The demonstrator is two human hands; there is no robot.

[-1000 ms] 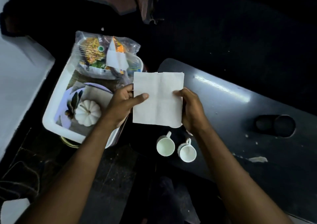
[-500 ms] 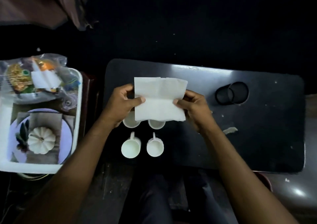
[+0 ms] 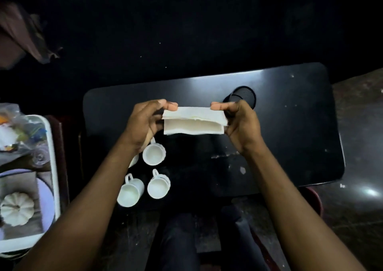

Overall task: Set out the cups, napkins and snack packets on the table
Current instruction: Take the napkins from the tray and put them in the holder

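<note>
A white paper napkin, folded over on itself, is stretched between my left hand and my right hand, each pinching one end above the black table. Below the napkin, near the table's left front, stand several small white cups: one under my left wrist, two nearer the front edge, and another mostly hidden by my left forearm. Snack packets in clear plastic lie in the white tray at the far left.
A black mesh holder lies on its side on the table behind my right hand. The tray also holds a lilac plate with a grey cloth and a white pumpkin ornament. My legs show below the table's front edge.
The napkin has gone from a flat open sheet to folded in half, its top edge brought down. My view swung right from the tray to the table, showing more cups.
</note>
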